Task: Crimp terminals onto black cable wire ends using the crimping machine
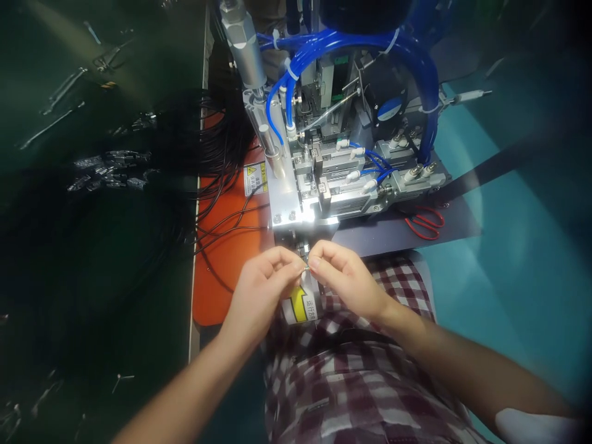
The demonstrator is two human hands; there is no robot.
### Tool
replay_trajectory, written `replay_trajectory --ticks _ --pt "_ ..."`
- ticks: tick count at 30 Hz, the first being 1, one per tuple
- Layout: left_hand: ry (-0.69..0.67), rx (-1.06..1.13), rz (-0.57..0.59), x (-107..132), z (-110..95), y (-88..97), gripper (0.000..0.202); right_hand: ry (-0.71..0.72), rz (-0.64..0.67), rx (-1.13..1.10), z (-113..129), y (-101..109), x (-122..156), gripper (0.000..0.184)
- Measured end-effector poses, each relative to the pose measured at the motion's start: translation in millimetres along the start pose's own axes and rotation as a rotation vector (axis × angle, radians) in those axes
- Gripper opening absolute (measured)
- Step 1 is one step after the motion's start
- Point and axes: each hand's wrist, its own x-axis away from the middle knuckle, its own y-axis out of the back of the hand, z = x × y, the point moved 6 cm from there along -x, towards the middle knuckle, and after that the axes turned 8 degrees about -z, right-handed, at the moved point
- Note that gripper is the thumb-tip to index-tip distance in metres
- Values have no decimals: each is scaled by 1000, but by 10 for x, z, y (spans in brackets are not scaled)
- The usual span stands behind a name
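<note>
My left hand (263, 285) and my right hand (345, 277) meet fingertip to fingertip just in front of a small metal machine (324, 179). Both pinch a tiny metal part (306, 267) between thumb and forefinger. The part is too small to name. Both hands hover over my lap in checked cloth (351, 370), close to a label with a yellow arrow (301, 304) on the machine's front.
Blue air hoses (351, 46) loop over the machine. Black cables (217, 185) spill over an orange mat (222, 259) at the left. Red-handled scissors (425, 223) lie on a dark plate at the right. Dark green surface with bagged parts (108, 169) on the far left; teal floor right.
</note>
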Motion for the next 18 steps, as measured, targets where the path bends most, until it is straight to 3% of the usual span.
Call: replay_trajectory --ticks 2,4,8,12,18 --pt "106 6 89 -27 19 -9 21 -46 8 -51 -11 -5 -6 26" --pt "47 -94 88 -39 -29 28 16 -48 -9 -57 -1 26 -7 25" --pt "-409 -439 -68 22 -207 92 3 -38 -44 -1 4 110 -7 23" --pt "-807 -706 -135 94 -219 28 14 -29 -78 56 -59 175 -57 23" --pt "-972 -853 -78 -34 -125 42 25 4 -127 110 -204 182 -189 23"
